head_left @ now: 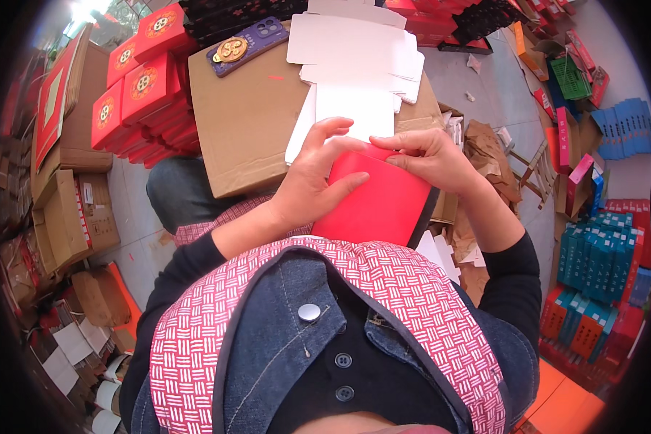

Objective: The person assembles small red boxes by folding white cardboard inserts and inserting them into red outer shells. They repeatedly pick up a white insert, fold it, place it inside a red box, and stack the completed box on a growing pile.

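Note:
Upright in front of my lap is a red cardboard piece [376, 199], apparently a box, with its smooth face toward me. My left hand [315, 173] holds it at the left edge; the thumb lies across the red face and the index finger reaches its top edge. At the top right corner, my right hand [430, 158] pinches the edge between thumb and fingers. The two hands nearly meet along that top edge. Just beyond them, white flat carton blanks [347, 47] lie stacked on a large brown cardboard box [249, 130]. The red piece's far side is hidden.
A purple phone [257, 43] with a gold round holder lies on the brown box's far left. Red printed boxes [148, 83] are piled to the left. Crumpled brown paper [488, 163] and teal packs [593, 257] are at the right.

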